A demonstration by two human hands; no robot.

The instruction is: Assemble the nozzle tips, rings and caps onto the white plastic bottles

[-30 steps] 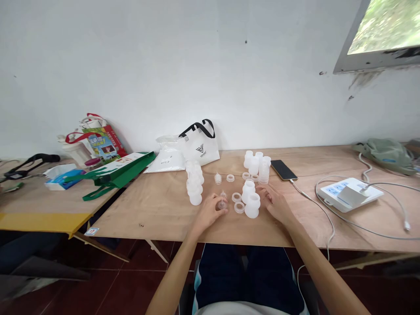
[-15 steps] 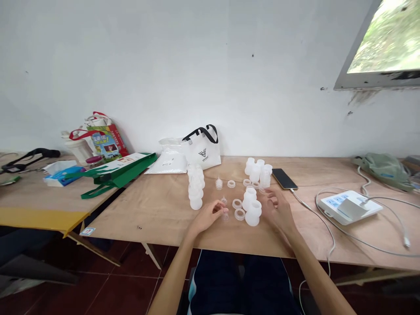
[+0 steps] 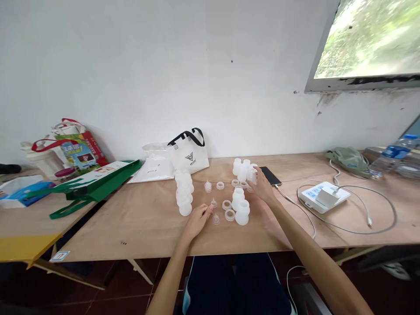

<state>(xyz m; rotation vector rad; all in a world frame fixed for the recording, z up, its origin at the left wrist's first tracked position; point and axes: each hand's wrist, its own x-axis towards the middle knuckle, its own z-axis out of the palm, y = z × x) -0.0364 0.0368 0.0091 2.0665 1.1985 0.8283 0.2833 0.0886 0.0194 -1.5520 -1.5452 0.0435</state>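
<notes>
My right hand [image 3: 263, 187] is at the back group of small frosted bottles, its fingers curled round the translucent bottle [image 3: 252, 174] at that group's right. My left hand [image 3: 198, 219] rests on the table with its fingers closed together. Just beyond their tips is a clear nipple-shaped piece [image 3: 213, 202]; whether they touch it is hard to tell. Another clear nipple piece [image 3: 215, 219] lies nearer me, and a third [image 3: 208, 187] stands farther back. Between the hands lie translucent rings [image 3: 230, 215]. Two frosted bottles [image 3: 242, 213] stand in front of the right forearm.
A row of frosted bottles [image 3: 184, 192] stands left of my left hand. Behind are a white bag [image 3: 192, 155] and a white plastic package [image 3: 154, 168]. A phone [image 3: 271, 176] on a cable lies near my right hand, with a white power strip [image 3: 323, 197] farther right.
My right hand has moved forward from beside the front bottles to the back group and closed round a bottle. My left hand has barely moved. The view has turned right.
</notes>
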